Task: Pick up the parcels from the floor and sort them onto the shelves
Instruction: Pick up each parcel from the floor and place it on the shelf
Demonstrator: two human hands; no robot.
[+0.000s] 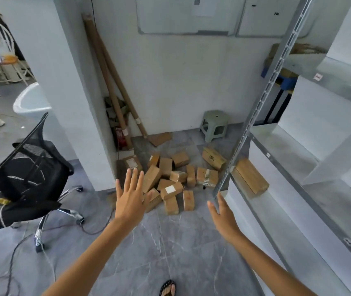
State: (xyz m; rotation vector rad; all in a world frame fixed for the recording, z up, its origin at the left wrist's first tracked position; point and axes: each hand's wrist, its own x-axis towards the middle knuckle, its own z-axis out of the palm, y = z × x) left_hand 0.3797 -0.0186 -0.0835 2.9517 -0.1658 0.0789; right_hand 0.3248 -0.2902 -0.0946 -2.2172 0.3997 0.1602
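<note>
At your left stands a black mesh office chair (31, 167), with cables (10, 265) trailing over the grey floor tiles beside it; ahead of you long cardboard tubes (108, 82) lean in the wall corner beside a red fire extinguisher (120, 136); a pale green stool (214, 124) sits by the wall, a flat cardboard scrap (160, 138) near it; whiteboards (183, 16) hang above.

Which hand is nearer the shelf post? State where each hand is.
Right. The right hand is just under the shelf post; the left hand is well to its left, over the parcels.
</note>
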